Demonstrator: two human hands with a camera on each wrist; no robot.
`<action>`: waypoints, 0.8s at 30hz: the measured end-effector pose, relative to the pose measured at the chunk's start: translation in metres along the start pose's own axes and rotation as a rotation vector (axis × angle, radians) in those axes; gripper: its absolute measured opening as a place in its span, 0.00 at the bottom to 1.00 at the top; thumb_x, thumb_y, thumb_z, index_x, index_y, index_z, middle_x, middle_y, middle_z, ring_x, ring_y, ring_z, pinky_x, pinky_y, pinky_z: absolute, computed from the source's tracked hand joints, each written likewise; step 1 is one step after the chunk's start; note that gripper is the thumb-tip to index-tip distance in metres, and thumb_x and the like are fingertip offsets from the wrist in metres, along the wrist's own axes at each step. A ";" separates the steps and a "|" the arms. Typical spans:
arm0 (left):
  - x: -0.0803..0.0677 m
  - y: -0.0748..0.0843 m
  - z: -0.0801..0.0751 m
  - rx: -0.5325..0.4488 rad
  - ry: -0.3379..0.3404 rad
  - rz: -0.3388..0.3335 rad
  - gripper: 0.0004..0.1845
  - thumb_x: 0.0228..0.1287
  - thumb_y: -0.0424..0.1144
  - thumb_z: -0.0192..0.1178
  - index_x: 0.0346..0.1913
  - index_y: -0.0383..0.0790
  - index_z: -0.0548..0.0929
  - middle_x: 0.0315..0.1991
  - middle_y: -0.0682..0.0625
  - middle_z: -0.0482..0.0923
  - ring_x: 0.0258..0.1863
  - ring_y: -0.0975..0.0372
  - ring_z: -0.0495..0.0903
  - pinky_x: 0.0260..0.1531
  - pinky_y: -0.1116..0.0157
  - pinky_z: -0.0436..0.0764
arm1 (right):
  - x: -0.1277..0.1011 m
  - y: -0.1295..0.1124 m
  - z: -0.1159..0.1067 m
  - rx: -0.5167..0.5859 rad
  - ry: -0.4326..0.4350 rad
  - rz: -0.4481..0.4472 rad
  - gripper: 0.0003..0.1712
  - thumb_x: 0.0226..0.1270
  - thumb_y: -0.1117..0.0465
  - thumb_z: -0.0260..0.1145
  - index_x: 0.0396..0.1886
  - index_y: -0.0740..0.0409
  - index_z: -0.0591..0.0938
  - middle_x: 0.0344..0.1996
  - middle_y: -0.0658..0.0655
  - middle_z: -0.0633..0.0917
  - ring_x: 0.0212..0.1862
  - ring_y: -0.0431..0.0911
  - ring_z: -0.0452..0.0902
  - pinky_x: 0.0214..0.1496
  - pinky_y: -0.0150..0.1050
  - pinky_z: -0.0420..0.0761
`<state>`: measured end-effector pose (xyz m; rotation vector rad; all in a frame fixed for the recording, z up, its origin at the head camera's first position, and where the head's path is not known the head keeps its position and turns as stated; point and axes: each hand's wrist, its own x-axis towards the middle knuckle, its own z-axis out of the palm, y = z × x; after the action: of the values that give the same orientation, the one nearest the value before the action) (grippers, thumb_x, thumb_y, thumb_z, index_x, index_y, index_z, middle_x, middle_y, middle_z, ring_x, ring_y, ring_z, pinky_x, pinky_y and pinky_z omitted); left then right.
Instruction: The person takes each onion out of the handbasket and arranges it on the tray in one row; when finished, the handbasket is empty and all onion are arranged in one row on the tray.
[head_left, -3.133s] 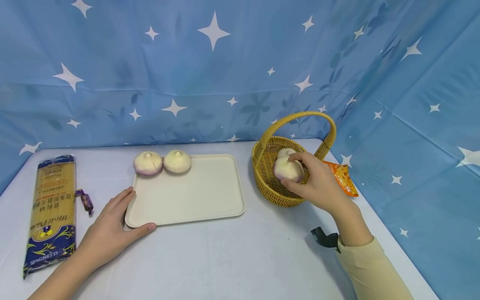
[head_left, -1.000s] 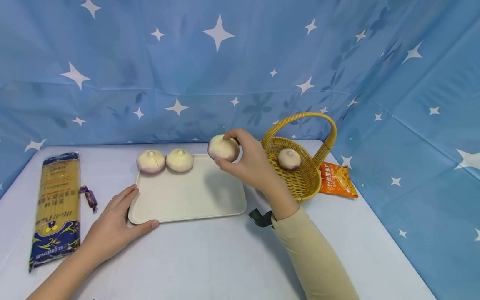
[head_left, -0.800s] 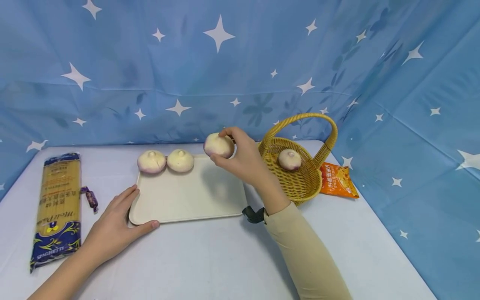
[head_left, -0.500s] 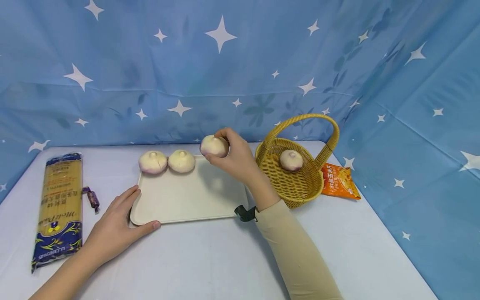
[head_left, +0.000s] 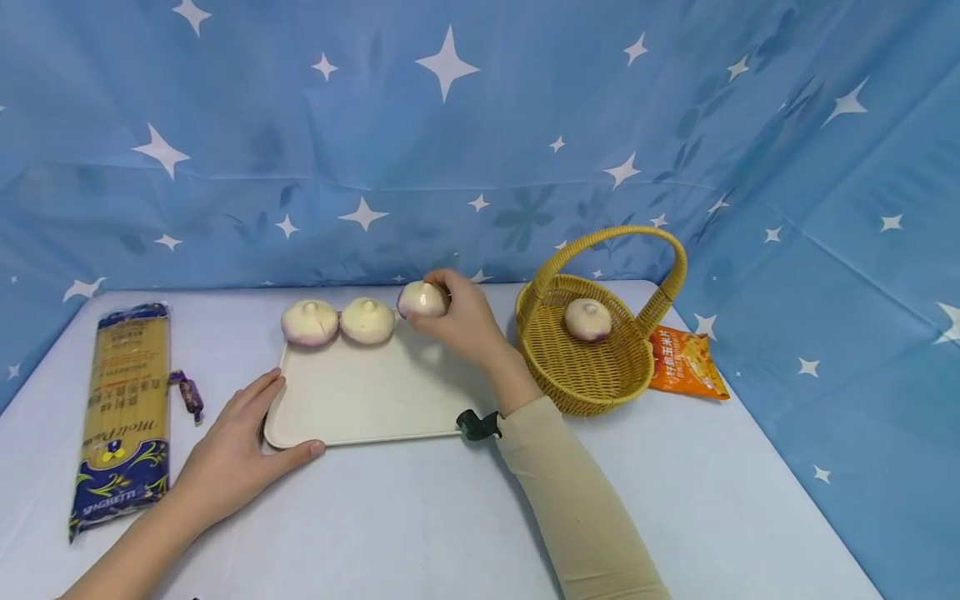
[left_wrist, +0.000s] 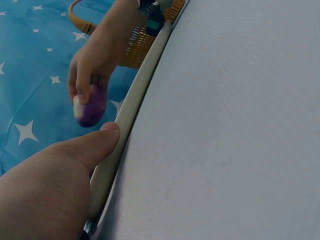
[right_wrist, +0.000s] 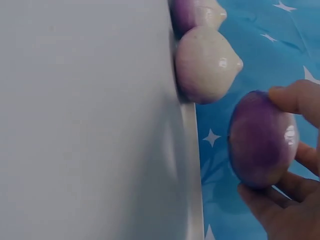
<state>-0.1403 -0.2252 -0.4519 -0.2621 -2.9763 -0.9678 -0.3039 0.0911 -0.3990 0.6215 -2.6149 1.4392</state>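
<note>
My right hand (head_left: 465, 321) pinches a white-and-purple turnip (head_left: 420, 300) between thumb and fingers. In the right wrist view that turnip (right_wrist: 260, 142) hangs just beyond the back edge of the cream tray (head_left: 375, 408), its purple side facing the camera. Two more turnips sit side by side at the tray's back left: a left turnip (head_left: 310, 322) and a right turnip (head_left: 367, 321). My left hand (head_left: 232, 450) rests at the tray's near-left corner, fingers along the left side and thumb at the front edge. In the left wrist view its thumb (left_wrist: 100, 142) touches the rim.
A wicker basket (head_left: 585, 400) with a tall handle stands right of the tray, one turnip (head_left: 588, 320) inside it. Behind it to the right lies an orange snack packet (head_left: 686, 362). A spaghetti pack (head_left: 123, 417) and a purple-wrapped candy (head_left: 189, 395) lie at the left.
My right hand took a turnip out of the basket and carried it left over the tray, lowering it lately towards the back edge beside the others. The left hand stays at the corner.
</note>
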 end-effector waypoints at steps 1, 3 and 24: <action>0.000 0.000 0.000 -0.001 -0.001 0.001 0.67 0.62 0.70 0.75 0.85 0.24 0.57 0.86 0.30 0.51 0.82 0.28 0.53 0.69 0.22 0.62 | 0.000 0.002 0.000 -0.001 -0.004 0.006 0.36 0.63 0.56 0.83 0.67 0.61 0.80 0.58 0.56 0.85 0.57 0.48 0.83 0.61 0.44 0.85; 0.000 0.000 0.000 -0.001 -0.004 -0.002 0.67 0.62 0.70 0.75 0.85 0.24 0.56 0.86 0.30 0.51 0.82 0.28 0.52 0.68 0.22 0.62 | -0.001 0.005 0.001 0.000 -0.019 0.022 0.36 0.64 0.56 0.83 0.68 0.60 0.79 0.59 0.56 0.85 0.58 0.48 0.83 0.61 0.44 0.85; 0.001 0.002 0.000 -0.003 0.006 0.000 0.67 0.61 0.70 0.76 0.84 0.24 0.57 0.86 0.30 0.52 0.82 0.29 0.54 0.69 0.23 0.62 | -0.001 0.021 0.011 -0.043 -0.097 0.021 0.34 0.69 0.55 0.81 0.70 0.59 0.78 0.62 0.55 0.84 0.60 0.46 0.82 0.65 0.43 0.83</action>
<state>-0.1411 -0.2239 -0.4507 -0.2594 -2.9696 -0.9715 -0.3105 0.0923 -0.4219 0.6777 -2.7264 1.3881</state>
